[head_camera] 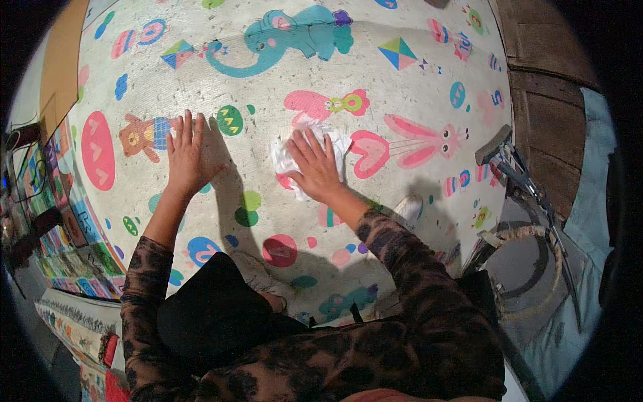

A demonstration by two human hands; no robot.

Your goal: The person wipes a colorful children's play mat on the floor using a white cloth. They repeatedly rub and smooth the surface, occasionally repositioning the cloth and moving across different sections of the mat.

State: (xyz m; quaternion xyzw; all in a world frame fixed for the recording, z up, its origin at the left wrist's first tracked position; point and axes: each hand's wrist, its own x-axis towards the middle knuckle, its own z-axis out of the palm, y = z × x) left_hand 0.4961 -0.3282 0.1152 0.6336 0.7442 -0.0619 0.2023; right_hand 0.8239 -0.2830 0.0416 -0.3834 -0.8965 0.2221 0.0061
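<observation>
Under my right hand [317,168] lies a crumpled white cloth [284,153], pressed against a printed play mat [311,75]. The fingers are spread flat over the cloth, not curled round it, and the palm hides its middle. My left hand [190,153] is palm down beside the printed bear [143,136], fingers extended and nothing in it. Whether that palm rests on the mat or hovers just above it, I cannot tell. The pale mat carries coloured animals, kites and balloons, with small dark specks and marks across it.
At the right edge, a grey-headed pole tool [502,151] leans beside a round hoop-like rim [545,231]. Dark wooden panels [547,115] and light blue fabric [598,151] border that side. Cardboard [63,70], a colourful alphabet mat [85,226] and folded patterned fabric [75,321] lie left.
</observation>
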